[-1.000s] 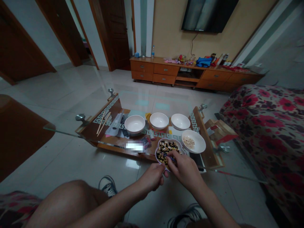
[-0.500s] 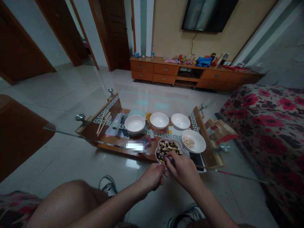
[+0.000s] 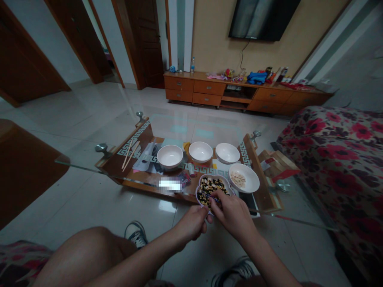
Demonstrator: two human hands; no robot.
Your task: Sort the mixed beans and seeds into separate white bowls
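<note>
The right hand (image 3: pixel 230 213) is clenched in a pinch on a thin blue tool (image 3: pixel 212 198), which crosses a lobed, purple-rimmed dish (image 3: pixel 216 176) heaped with dark beans and pale seeds (image 3: pixel 209 188). The left hand (image 3: pixel 191 223) is curled at the dish's near rim; whether its grip is closed on the rim or only resting there cannot be told from this view. The dish sits close to the front edge of the glass-topped desk (image 3: pixel 119 178), just beside a round white dish (image 3: pixel 253 181) of pale kernels (image 3: pixel 237 179).

A rounded bean could slip from the thin tool and skip over the low rim, and a knock from either hand could tip the dish near that edge. Dim light also makes dark beans hard to pick out.

Beyond stand three white bowls (image 3: pixel 169 156) (image 3: pixel 200 152) (image 3: pixel 227 153), with wooden chopsticks (image 3: pixel 128 154) to their left. A floral sofa (image 3: pixel 335 159) lies to the right, and a low wooden cabinet (image 3: pixel 209 88) stands against the far wall.
</note>
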